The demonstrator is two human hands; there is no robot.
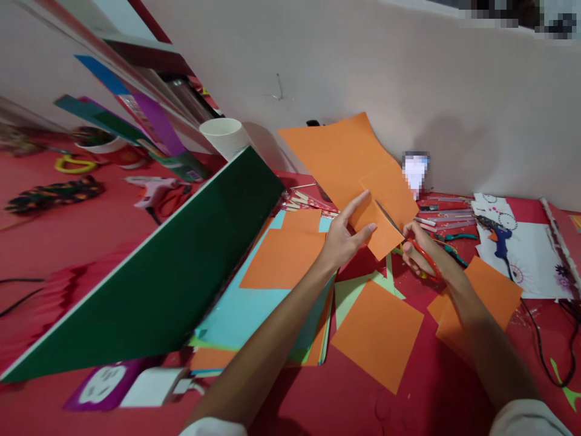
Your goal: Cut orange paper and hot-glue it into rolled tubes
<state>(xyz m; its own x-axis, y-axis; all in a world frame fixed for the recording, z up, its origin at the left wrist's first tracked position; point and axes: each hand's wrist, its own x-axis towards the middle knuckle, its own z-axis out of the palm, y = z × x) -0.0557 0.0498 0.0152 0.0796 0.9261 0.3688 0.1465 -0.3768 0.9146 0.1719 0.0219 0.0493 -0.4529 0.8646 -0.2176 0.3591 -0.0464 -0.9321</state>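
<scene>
A large orange paper sheet (338, 151) is raised off the table at a tilt, with a cut running in from its near edge. My left hand (347, 233) grips it at the near left, thumb and forefinger on top and the other fingers hidden. Red-handled scissors (430, 260) are in my right hand (417, 245), fingers in the loops. Their blades lie in the cut, nearly closed. Below my hands, a square orange piece (376, 336) rests on the red table, partly over pale green paper (351, 297). More orange pieces (492, 297) lie by my right forearm.
To the left, a dark green board (158, 290) leans beside a stack of blue and coloured paper (254, 318). Behind it stands a white cup (222, 136). A blue glue gun (502, 239), pliers (454, 237) and a lit phone (415, 172) are at the right. A white charger (154, 387) sits in front.
</scene>
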